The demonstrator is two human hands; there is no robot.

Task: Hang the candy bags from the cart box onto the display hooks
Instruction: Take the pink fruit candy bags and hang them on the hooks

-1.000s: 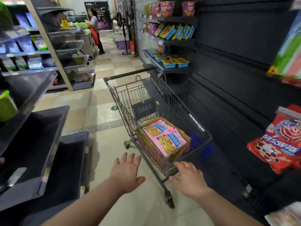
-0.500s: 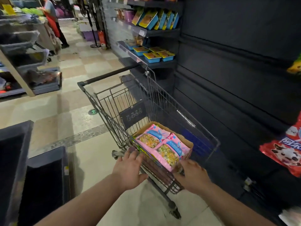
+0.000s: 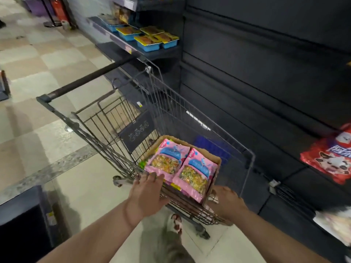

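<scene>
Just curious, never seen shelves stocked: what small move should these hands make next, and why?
Probably close the left hand on the nearest pink candy bag and lift it out. Its fingers reach that bag's near edge, the right hand sits at the box corner, and no bag is held yet.

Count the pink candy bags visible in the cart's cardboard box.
2. The left pink candy bag lies on top, the right pink candy bag beside it. More may be hidden underneath.
</scene>
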